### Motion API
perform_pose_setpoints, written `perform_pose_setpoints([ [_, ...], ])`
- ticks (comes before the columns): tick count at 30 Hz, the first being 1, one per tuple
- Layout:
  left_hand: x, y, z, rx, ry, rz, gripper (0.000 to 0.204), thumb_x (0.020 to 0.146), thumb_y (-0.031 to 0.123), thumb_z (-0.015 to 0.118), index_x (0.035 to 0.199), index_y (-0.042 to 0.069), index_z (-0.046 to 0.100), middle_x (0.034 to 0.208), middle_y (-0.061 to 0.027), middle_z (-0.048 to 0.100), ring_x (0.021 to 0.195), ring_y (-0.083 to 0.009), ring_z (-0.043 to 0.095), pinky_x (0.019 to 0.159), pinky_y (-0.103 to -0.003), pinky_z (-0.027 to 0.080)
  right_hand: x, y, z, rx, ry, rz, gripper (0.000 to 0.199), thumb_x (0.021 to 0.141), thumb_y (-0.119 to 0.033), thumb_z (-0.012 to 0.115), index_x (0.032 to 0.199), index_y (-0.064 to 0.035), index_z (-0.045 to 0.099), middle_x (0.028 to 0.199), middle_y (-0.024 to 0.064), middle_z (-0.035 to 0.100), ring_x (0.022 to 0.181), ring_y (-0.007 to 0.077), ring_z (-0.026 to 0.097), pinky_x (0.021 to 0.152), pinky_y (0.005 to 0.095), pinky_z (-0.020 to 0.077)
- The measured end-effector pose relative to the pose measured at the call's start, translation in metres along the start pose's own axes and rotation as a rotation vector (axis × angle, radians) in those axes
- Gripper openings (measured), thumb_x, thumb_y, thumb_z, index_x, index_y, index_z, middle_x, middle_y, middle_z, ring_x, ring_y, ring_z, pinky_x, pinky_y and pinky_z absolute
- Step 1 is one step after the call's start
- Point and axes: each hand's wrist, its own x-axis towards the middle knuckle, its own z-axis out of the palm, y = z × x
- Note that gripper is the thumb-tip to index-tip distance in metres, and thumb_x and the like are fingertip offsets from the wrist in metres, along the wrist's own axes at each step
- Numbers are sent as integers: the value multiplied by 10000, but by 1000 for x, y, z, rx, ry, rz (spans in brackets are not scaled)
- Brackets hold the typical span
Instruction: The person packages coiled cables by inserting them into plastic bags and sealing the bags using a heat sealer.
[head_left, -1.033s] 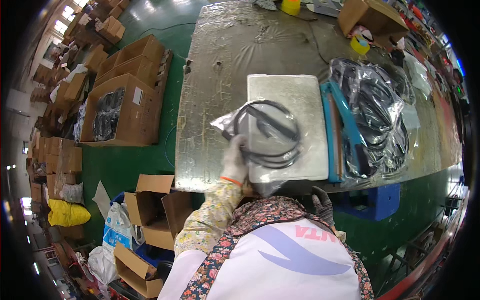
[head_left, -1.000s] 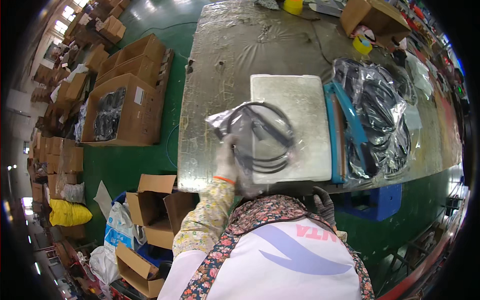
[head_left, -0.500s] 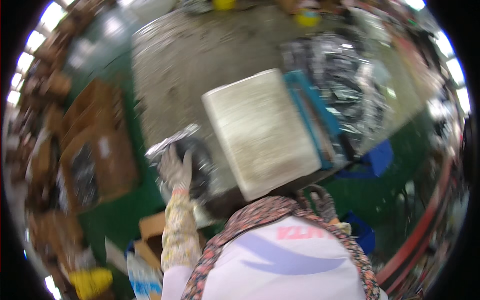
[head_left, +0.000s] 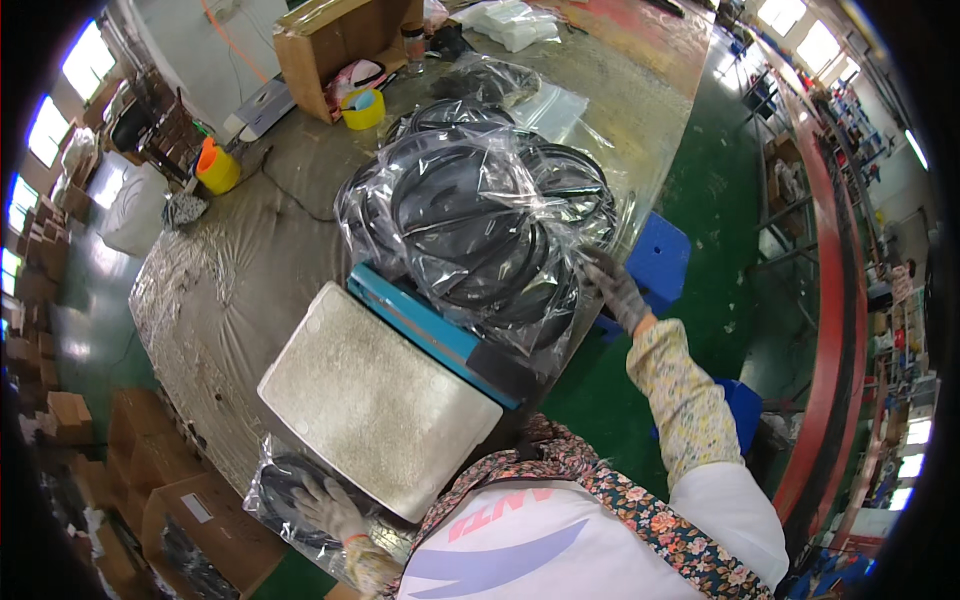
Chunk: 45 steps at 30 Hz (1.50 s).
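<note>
My left hand (head_left: 330, 508), in a grey glove, grips a clear plastic bag holding a coiled black cable (head_left: 285, 495) low at the table's near edge, beside a flat silvery board (head_left: 375, 400). My right hand (head_left: 615, 290), in a dark glove, reaches out to the right side of a pile of bagged black cable coils (head_left: 480, 220) and touches the plastic of the nearest bag. A blue bar-shaped tool (head_left: 430, 335) lies between the board and the pile.
The long table (head_left: 230, 270) is covered in crinkled clear film. At its far end stand a cardboard box (head_left: 335, 40), a yellow bowl (head_left: 362, 108) and a yellow-orange container (head_left: 216, 168). Cardboard boxes (head_left: 190, 520) sit on the floor lower left. Blue stools (head_left: 660, 262) stand on the green floor at right.
The bagged cable has come off the board and down to the left edge in my left hand. The view has swung right, and my right hand now reaches the pile of bags.
</note>
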Motion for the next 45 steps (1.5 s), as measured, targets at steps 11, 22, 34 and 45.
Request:
perform_pose_setpoints([
  [11,-87,59,-27,-225,-98,-257,529,990,370,397,1378,16,456,1479,-182,373,1379,-341,297,1136,-408,234,150,1,-15,-363,-390,207,496,801,-150,774,1242,-41,574,1127,92,645,1007,191,600,923,331,471],
  [22,-71,17,-26,-1147,110,-435,491,1012,332,380,1334,-18,500,1370,-171,509,1287,-293,453,1085,-362,328,153,-40,-15,-30,-498,197,323,966,-384,561,1038,-75,622,823,5,671,708,85,622,643,238,493],
  [34,-36,68,-124,-1550,-5,229,435,1020,285,437,1318,-23,505,1207,-163,611,1150,-221,565,992,-346,428,81,-324,170,-132,-565,-1124,283,954,-231,575,1109,0,623,990,33,644,908,107,598,831,260,482],
  [45,-4,62,-139,-1778,-451,519,479,885,150,551,1326,-25,491,1145,-82,630,1041,-154,579,910,-275,446,-28,-256,170,398,-1129,-263,107,794,-149,708,829,-91,625,761,-3,641,654,142,605,602,343,484],
])
